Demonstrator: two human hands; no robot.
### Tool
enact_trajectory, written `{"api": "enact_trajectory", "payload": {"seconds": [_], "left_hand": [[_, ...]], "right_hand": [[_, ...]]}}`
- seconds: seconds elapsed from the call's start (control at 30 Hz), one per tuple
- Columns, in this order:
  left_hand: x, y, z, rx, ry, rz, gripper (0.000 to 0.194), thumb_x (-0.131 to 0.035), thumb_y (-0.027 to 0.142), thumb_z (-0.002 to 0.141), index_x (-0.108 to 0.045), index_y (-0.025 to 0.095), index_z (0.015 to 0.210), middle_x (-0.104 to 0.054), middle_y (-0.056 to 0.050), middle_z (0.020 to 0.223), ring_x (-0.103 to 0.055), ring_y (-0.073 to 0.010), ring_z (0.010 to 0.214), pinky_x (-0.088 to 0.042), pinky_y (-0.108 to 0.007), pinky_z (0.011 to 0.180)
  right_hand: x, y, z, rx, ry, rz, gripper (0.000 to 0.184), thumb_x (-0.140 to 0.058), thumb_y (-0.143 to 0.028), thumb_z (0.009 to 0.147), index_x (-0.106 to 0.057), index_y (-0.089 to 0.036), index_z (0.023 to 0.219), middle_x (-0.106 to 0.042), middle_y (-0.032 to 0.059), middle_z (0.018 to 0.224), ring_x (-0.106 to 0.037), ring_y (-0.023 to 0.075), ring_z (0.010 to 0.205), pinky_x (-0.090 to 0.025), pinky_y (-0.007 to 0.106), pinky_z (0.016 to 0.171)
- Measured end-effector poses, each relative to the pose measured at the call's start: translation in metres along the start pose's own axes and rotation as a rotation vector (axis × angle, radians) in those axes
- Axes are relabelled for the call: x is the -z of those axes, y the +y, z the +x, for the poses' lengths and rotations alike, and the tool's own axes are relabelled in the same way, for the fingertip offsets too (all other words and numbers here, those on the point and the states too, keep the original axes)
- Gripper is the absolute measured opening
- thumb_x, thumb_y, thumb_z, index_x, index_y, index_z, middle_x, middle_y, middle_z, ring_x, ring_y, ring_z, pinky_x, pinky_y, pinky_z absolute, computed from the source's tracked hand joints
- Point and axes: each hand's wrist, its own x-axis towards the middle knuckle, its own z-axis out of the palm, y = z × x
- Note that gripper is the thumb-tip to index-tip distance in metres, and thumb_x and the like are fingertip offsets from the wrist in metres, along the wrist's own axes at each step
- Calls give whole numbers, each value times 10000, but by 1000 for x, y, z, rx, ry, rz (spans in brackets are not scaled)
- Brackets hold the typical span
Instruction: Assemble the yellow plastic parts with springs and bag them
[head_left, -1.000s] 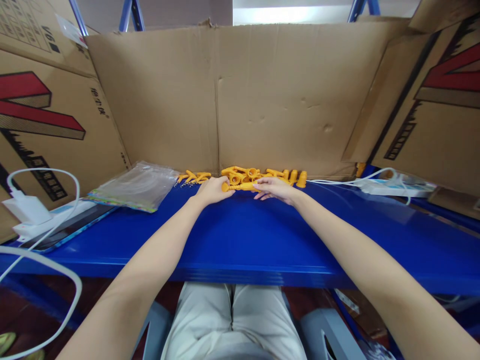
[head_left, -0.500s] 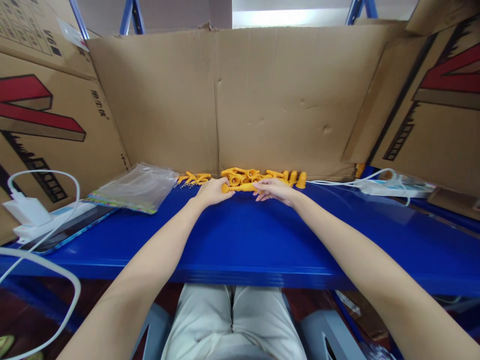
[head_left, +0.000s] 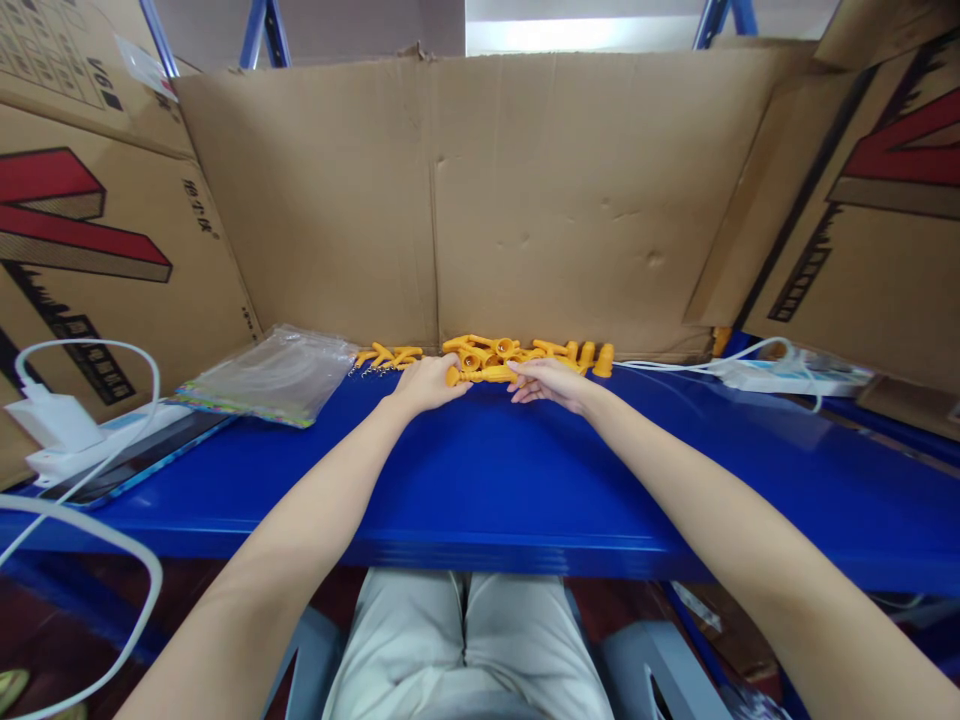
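Observation:
A long yellow plastic corkscrew piece with a round flared end lies level between my hands, just above the back of the blue table. My left hand is closed around its flared left end. On the other end, my right hand pinches with thumb and fingers, the lower fingers loosely curled. Behind the hands is a heap of yellow plastic parts, some with round hollow openings. Left of my left hand lie several yellow handles with metal spirals. Several yellow cup-shaped parts stand right of the heap.
A tall cardboard sheet closes off the back of the blue table. Clear plastic bags lie at left, near a phone and a charger with a white cable. At right sits a white power strip.
Hardly anything differs. Both hands keep their hold on the yellow piece, and my view has shifted very slightly.

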Motion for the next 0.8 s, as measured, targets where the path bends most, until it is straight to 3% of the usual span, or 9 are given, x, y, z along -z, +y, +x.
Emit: {"api": "enact_trajectory", "payload": {"seconds": [0.1,0.2,0.3,0.4,0.53,0.67,0.8], "left_hand": [[0,0,-1,-26,-13,-18,420,-557,546,789,-609,240,1071,-703,-56,909,-658,-250,879,-470,-325,770],[1,3,-3,-54,14,-79,556,-570,525,791,-508,244,1266,-682,-73,1084,-643,-262,990,-473,-338,819],[4,7,-6,-43,65,-151,709,-559,466,817,-287,261,1439,-625,-82,1234,-623,-246,1061,-470,-333,852],[5,10,-6,43,104,-151,692,-520,385,848,-233,230,1458,-660,-88,1157,-648,-234,991,-475,-332,823],[3,10,-5,81,33,-122,512,-505,334,851,-410,220,1341,-718,-43,923,-673,-227,886,-478,-313,766],[1,11,-5,90,-25,-89,432,-503,328,850,-477,210,1265,-723,-38,850,-678,-237,843,-482,-318,738],[0,12,-6,106,-49,-69,432,-505,339,853,-484,210,1265,-724,-42,886,-675,-238,882,-488,-318,753]], "right_hand": [[-2,-1,2,8,11,109,187,-639,-393,823,-592,-214,794,-720,92,936,-711,219,835,-579,365,810],[-4,-5,3,51,55,202,97,-616,-302,831,-571,-216,832,-711,92,1000,-698,220,925,-569,372,846],[0,-11,9,186,190,237,103,-601,-294,829,-531,-229,866,-693,78,1043,-682,214,970,-563,368,856],[7,-16,19,357,389,204,195,-597,-337,822,-499,-237,958,-666,67,1084,-668,210,992,-550,362,866],[13,-15,37,491,552,-52,307,-593,-330,797,-474,-233,1062,-616,78,1158,-636,214,1028,-513,386,907],[7,-8,56,620,548,-427,325,-554,-265,815,-496,-216,1131,-585,104,1227,-542,243,1179,-408,440,1033],[-5,-1,77,771,530,-589,378,-477,-137,812,-519,-179,1186,-538,135,1330,-493,245,1255,-346,453,1094]]}}
